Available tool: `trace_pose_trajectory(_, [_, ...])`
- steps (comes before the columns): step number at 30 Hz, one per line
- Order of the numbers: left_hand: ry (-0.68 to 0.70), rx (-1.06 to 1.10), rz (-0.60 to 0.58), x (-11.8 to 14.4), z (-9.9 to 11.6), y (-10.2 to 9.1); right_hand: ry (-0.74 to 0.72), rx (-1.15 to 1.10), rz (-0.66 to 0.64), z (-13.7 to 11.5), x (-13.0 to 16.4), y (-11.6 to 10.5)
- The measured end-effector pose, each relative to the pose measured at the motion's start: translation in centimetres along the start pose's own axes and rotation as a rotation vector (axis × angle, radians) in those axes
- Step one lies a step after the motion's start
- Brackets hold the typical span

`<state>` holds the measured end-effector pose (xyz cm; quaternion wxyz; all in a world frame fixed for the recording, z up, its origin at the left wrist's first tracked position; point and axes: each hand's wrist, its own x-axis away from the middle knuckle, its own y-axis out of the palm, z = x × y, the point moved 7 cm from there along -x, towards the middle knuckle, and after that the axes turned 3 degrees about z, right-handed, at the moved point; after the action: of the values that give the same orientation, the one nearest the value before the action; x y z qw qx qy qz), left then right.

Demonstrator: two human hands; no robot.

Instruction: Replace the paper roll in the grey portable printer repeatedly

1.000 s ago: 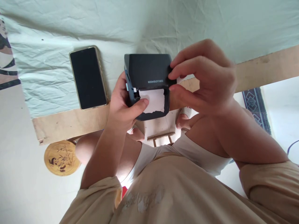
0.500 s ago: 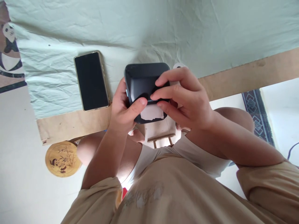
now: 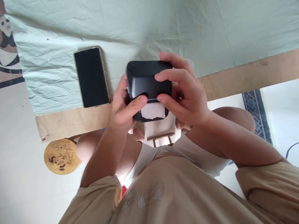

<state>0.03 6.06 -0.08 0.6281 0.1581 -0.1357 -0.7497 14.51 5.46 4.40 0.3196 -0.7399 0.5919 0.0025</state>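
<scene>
A small black label printer (image 3: 143,84) with pale lettering on its top is held up at the table's near edge. A torn-edged white paper label (image 3: 153,111) lies against its near side. My left hand (image 3: 123,107) grips the printer's left side, thumb on top near the lettering, the other fingers mostly hidden beneath. My right hand (image 3: 187,93) holds the right side. Its thumb presses beside the lettering, one finger rests on the top face, and another stretches over the far right corner. Its lower fingers are partly hidden.
A phone (image 3: 91,77) with a dark screen lies left of the printer on a pale green cloth (image 3: 130,25). The table's bare wooden edge (image 3: 247,73) runs along the near side. A round wooden stool (image 3: 62,156) stands on the floor at left. Behind my right hand a whitish object (image 3: 192,63) barely shows.
My right hand has spread its fingers, which were bunched around the lettering. One finger has moved to the far right corner. The printer has risen slightly in view, still in both hands.
</scene>
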Motion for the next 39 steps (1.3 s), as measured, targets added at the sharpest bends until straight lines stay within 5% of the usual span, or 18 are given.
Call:
trace_pose_trajectory(19, [-0.033,-0.023,0.084,-0.19,-0.23,-0.08,-0.104,-0.029,0.088,-0.17,-0.19,0.05])
trace_pose_trajectory(39, [-0.016,-0.023,0.075,-0.02,-0.32,-0.33,-0.014,0.014,0.08,0.35,0.11,0.29])
